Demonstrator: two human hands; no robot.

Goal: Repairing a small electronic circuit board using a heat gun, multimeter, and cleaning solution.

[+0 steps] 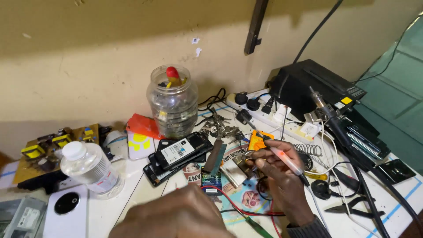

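gripping a slim soldering iron [284, 159] like a pen, the right hand [282, 180] has its fingers curled tight around the pale, reddish-lit handle, whose dark tip points up and left towards an orange tool [259, 140] just beyond the knuckles. the iron's shaft is thin, translucent near the grip and black at the cord end, where it runs down past the thumb. the left hand [176, 218] sits low at the bottom edge, back turned to the camera; whether it is wide or closed cannot be told. one small green circuit board [211, 180] lies on the table [128, 202] between the two hands, with one red wire [240, 210] running from it. counted around: one clear plastic jar [172, 105] of metal bits by the wall, one clear bottle [90, 169] with a white cap at left, two dark phones [176, 156] stacked, one bunch of keys [220, 128], one white power strip [282, 117] with three black plugs, one black station box [315, 86], one pair of pliers [352, 207] at right.
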